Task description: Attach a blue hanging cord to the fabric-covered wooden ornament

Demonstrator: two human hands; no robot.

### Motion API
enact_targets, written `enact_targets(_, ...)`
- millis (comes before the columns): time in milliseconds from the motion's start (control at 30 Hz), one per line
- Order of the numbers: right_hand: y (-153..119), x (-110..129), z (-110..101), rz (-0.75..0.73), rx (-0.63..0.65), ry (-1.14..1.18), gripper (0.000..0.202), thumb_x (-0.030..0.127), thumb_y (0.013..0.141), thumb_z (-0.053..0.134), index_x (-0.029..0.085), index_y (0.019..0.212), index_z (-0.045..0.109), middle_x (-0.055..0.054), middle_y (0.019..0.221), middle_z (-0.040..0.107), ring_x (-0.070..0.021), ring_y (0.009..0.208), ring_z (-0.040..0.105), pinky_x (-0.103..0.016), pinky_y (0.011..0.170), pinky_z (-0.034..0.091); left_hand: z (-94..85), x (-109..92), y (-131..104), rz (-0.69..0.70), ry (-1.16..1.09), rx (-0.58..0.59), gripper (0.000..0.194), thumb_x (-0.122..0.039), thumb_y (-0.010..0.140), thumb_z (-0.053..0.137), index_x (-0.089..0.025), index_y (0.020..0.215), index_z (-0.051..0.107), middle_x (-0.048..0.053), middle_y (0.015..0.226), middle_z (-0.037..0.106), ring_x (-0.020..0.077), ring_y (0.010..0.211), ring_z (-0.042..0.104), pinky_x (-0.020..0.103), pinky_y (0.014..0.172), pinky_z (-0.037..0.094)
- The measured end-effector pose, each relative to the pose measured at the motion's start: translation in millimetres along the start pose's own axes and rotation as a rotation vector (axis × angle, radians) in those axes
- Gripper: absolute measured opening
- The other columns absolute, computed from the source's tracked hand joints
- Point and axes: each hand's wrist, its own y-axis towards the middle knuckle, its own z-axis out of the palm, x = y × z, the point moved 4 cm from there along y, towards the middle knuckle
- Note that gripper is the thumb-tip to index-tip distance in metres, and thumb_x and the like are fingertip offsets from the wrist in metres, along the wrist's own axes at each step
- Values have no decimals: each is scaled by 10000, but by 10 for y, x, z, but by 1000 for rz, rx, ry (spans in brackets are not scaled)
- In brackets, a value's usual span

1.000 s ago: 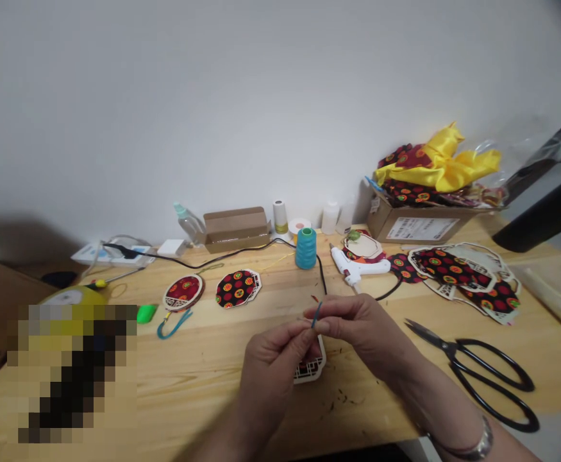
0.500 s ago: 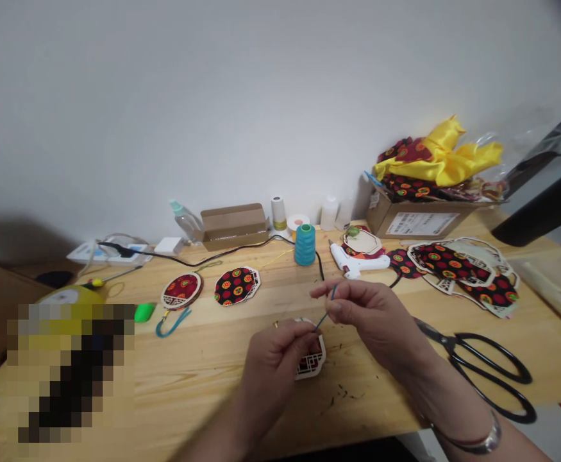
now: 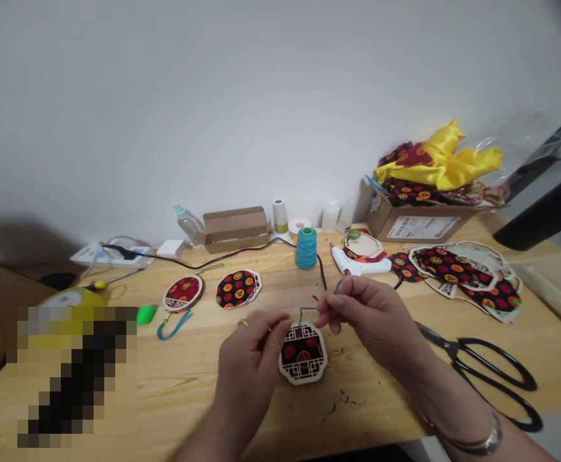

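Observation:
An eight-sided wooden fretwork ornament (image 3: 302,353) backed with black and red patterned fabric lies on the table in front of me. A thin blue-green cord (image 3: 308,308) rises from its top edge and bends right into my right hand (image 3: 371,321). Thumb and fingers pinch that cord, and a short end sticks up above them. My left hand (image 3: 249,356) is by the ornament's upper left edge, its thumb and fingers drawn together and slightly blurred. Whether anything is between them is hidden. A teal thread cone (image 3: 306,248) stands farther back.
Black-handled scissors (image 3: 485,372) lie beside my right forearm. A white glue gun (image 3: 360,264) rests behind my right hand. Finished-looking fabric pieces (image 3: 238,289) lie left, more frames (image 3: 467,273) right. A cardboard box (image 3: 419,221) of fabric stands against the wall.
My left hand has moved left off the cord and uncovered the ornament. The cord, straight between both hands before, now bends from the ornament to my right hand, which stays pinched on it.

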Motion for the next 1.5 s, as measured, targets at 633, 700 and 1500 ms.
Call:
enact_targets(633,-646,-211,275,-134,408,-804,123,78,759,518,172,715,584,1,721,632,-105,693,558,-199,650,412,375,178,-172,-619,-830,294,184,-260,702,692,-95,622,673,13,572,584,29,441,369,161,431,252)
enact_targets(700,-653,-262,299,-141,455,-821,115,75,742,537,166,715,602,0,719,641,-100,688,565,-188,648,413,358,184,-150,-587,-836,256,176,-252,703,691,-96,623,676,23,578,608,52,484,453,169,472,323)
enact_targets(1500,-783,-1014,321,-56,723,-959,211,159,660,581,294,752,715,70,596,631,-102,498,488,-203,473,349,343,116,-147,-575,-1002,253,124,-193,723,667,-72,698,680,-10,555,498,15,436,280,151,411,217)
